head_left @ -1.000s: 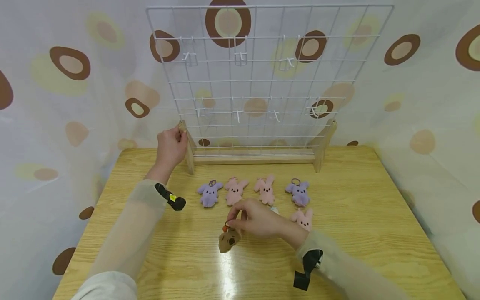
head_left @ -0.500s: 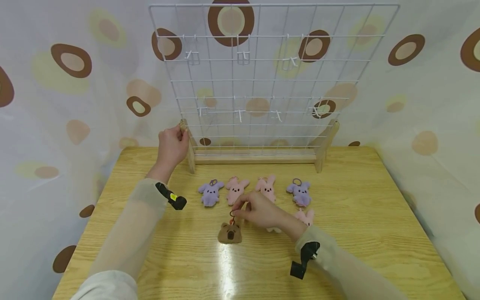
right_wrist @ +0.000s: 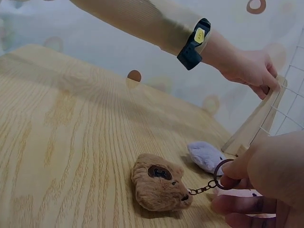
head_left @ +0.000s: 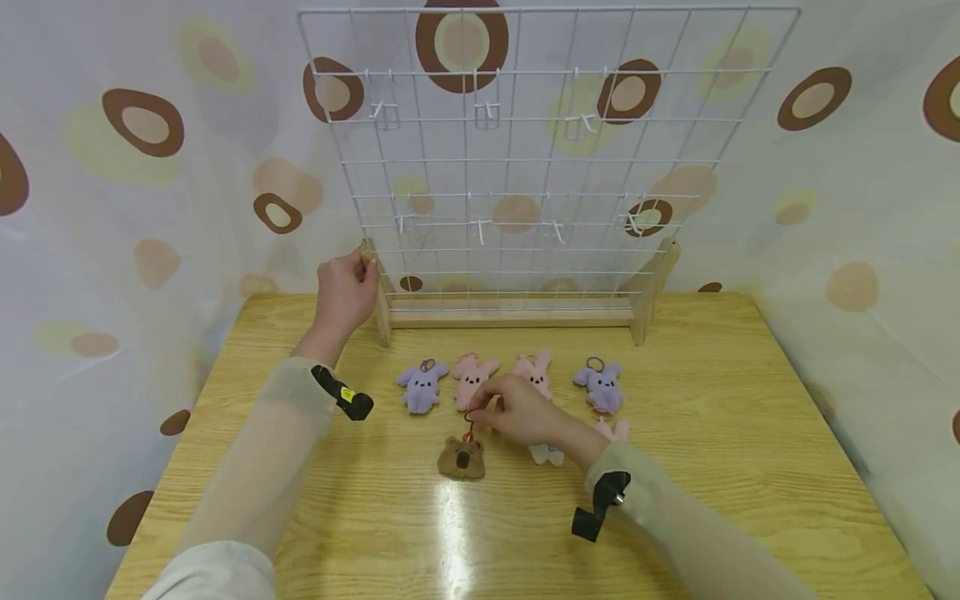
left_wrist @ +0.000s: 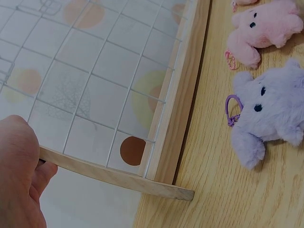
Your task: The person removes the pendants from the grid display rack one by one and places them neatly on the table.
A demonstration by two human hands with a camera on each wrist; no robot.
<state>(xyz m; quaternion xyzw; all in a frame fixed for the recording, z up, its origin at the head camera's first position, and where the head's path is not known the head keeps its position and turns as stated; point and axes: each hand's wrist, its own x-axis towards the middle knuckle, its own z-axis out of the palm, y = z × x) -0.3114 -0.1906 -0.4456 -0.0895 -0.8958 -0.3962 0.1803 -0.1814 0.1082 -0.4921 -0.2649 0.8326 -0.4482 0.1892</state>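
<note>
My right hand (head_left: 517,410) pinches the dark ring (right_wrist: 223,174) of a brown plush bear-head keychain (head_left: 461,459) between thumb and finger. A short chain links ring and bear; whether the bear touches the table I cannot tell. Under and behind this hand, a white plush (head_left: 546,454) and pink rabbit plushes (head_left: 534,377) are partly covered. My left hand (head_left: 347,292) grips the left wooden upright (left_wrist: 118,178) of a white wire grid rack (head_left: 517,158). Near the rack's foot lies a lilac plush (left_wrist: 273,114) with a purple ring.
White hooks (head_left: 483,229) stick out of the grid in two rows. Along the rack's front lie another pink rabbit plush (head_left: 472,379) and a second lilac plush (head_left: 602,387). A further pink plush (head_left: 613,429) lies beside my right wrist. Everything stands on a wooden table (head_left: 712,467).
My right hand has shifted slightly, and the bear has moved a little toward the rack and turned its face up to view. My left hand has stayed on the upright.
</note>
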